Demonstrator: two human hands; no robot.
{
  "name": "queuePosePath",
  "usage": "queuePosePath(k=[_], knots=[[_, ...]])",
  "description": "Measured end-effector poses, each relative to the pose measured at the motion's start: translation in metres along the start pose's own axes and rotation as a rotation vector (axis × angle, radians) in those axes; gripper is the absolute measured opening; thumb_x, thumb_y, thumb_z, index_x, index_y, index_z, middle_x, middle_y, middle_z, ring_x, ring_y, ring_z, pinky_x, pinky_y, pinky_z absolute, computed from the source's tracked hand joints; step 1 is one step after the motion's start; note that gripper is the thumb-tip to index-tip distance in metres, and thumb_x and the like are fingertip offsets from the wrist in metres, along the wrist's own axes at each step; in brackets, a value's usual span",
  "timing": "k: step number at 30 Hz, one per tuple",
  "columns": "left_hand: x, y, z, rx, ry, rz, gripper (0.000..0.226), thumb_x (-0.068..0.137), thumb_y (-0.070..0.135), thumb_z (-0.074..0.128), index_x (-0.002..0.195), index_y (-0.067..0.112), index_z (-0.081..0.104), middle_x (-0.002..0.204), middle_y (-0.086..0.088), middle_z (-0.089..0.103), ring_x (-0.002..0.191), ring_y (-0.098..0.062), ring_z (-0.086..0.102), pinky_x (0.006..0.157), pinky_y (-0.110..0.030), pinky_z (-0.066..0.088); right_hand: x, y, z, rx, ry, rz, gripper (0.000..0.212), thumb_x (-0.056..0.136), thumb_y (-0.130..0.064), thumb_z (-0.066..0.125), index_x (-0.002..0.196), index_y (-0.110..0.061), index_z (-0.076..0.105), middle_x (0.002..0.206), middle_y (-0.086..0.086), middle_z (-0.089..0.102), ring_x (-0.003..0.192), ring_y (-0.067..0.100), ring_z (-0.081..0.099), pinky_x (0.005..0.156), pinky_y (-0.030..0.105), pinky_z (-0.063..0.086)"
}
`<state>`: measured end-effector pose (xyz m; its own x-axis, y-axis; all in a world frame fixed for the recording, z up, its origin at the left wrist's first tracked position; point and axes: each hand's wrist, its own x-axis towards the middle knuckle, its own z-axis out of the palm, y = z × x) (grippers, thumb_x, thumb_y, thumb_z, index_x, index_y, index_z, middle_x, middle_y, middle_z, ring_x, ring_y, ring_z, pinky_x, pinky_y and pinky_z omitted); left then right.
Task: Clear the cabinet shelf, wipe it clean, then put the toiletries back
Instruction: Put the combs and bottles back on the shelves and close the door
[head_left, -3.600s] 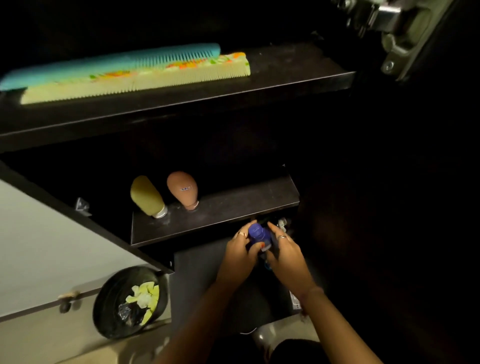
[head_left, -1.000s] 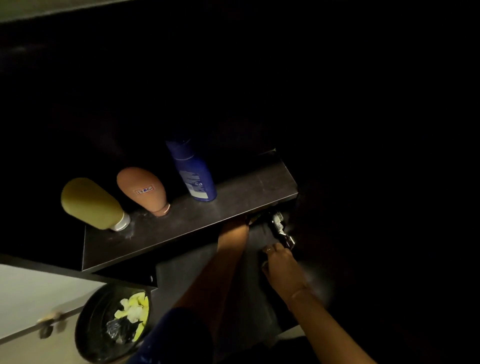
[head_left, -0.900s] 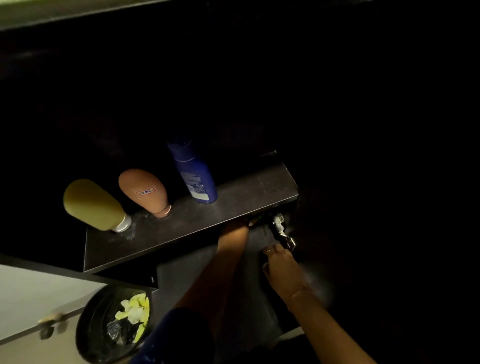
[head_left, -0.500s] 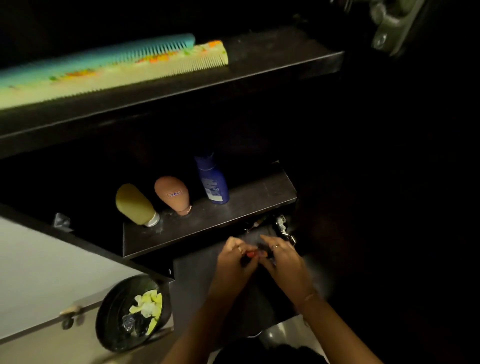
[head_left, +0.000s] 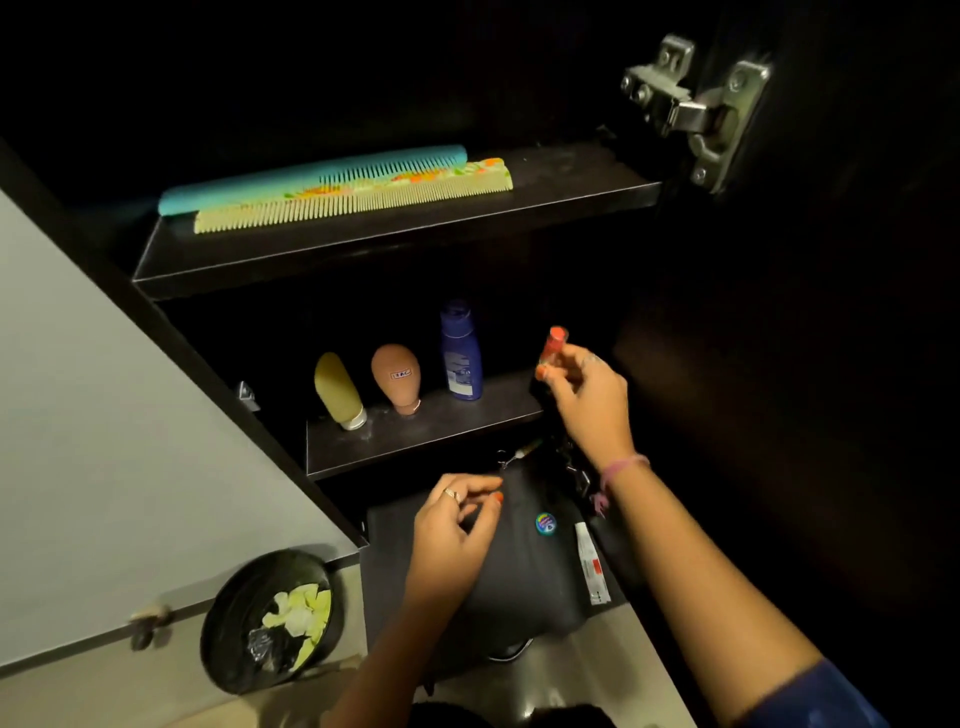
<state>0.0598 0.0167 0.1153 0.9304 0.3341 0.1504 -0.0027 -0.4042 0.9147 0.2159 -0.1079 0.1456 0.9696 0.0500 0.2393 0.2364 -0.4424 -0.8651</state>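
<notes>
Restocking stage of the shelf-cleaning task. I am holding a small red-capped vial (head_left: 554, 347) upright, pinched between the thumb and fingertips of my right hand (head_left: 584, 395), and I am carrying it above the right end of the lower shelf (head_left: 415, 441). My left hand (head_left: 456, 525) is hovering with loosely curled fingers over the dark cloth (head_left: 519, 571) below the shelf, gripping nothing.

Three toiletries are already standing along the back edge of the lower shelf: a yellow tube (head_left: 336, 387) nearest the left end, cap down; a brown tube (head_left: 397, 376) just beside it, also cap down; and a blue bottle (head_left: 460, 351) upright toward the middle. I am judging from this that clearing and wiping are done and that returning the items is well under way.

Still waiting on the dark cloth are a small round tin (head_left: 545, 523) and a white tube (head_left: 589, 564) near its right edge; a few small metal items (head_left: 519, 454) are lying at its far edge, too dim to identify. The upper shelf (head_left: 571, 176) is carrying two combs (head_left: 353, 189) side by side. A black bin (head_left: 270, 621) with scraps is sitting at lower left.
</notes>
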Motion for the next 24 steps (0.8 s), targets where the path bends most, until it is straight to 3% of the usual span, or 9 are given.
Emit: queuePosePath(k=[2,8,12,16,21,24], knots=[[-0.009,-0.004,0.001,-0.019,-0.009,-0.047,0.035,0.086,0.001,0.061,0.083,0.036,0.063,0.091,0.008,0.063,0.082,0.003,0.062,0.073,-0.005,0.045,0.014,0.003,0.012,-0.041,-0.027,0.019,0.025,0.083,-0.013,0.065,0.107,-0.008,0.066,0.098,0.012,0.070,0.090,0.020,0.067,0.087,0.023,0.049],[-0.028,-0.011,0.000,-0.044,-0.039,-0.100,0.035,0.086,-0.001,0.060,0.080,0.034,0.064,0.088,0.008,0.064,0.071,0.006,0.061,0.068,-0.006,0.045,0.014,0.012,0.030,-0.129,-0.093,-0.002,0.030,0.084,-0.014,0.065,0.113,-0.005,0.064,0.107,0.015,0.067,0.100,0.027,0.063,0.095,0.035,0.047],[-0.031,-0.013,-0.002,-0.052,-0.035,-0.108,0.033,0.086,0.000,0.060,0.081,0.032,0.064,0.088,0.008,0.064,0.070,0.005,0.061,0.068,-0.007,0.046,0.015,0.015,0.033,-0.125,-0.079,-0.003,0.032,0.086,-0.015,0.064,0.116,-0.006,0.063,0.111,0.013,0.066,0.104,0.024,0.061,0.094,0.025,0.043],[-0.030,-0.015,-0.002,-0.040,-0.041,-0.113,0.027,0.087,0.000,0.060,0.083,0.027,0.065,0.088,0.005,0.064,0.069,0.005,0.060,0.066,-0.007,0.046,0.016,0.021,0.034,-0.087,-0.082,0.016,0.037,0.085,-0.014,0.065,0.120,-0.006,0.061,0.114,0.012,0.064,0.104,0.022,0.062,0.097,0.030,0.048],[-0.028,-0.021,0.000,-0.030,-0.031,-0.112,0.021,0.087,-0.002,0.059,0.086,0.018,0.067,0.086,0.004,0.062,0.065,0.007,0.058,0.063,-0.005,0.043,0.002,0.025,0.026,0.059,-0.039,0.059,0.045,0.085,-0.003,0.064,0.129,-0.001,0.052,0.120,0.012,0.059,0.107,0.014,0.059,0.088,0.002,0.041],[-0.025,-0.029,0.006,-0.029,-0.037,-0.135,0.024,0.087,0.000,0.059,0.084,0.023,0.066,0.085,0.004,0.062,0.063,0.005,0.058,0.062,-0.007,0.044,-0.033,0.033,0.011,0.050,0.108,0.000,0.034,0.089,-0.004,0.059,0.123,-0.005,0.059,0.111,0.003,0.062,0.101,0.007,0.060,0.089,-0.002,0.038]])
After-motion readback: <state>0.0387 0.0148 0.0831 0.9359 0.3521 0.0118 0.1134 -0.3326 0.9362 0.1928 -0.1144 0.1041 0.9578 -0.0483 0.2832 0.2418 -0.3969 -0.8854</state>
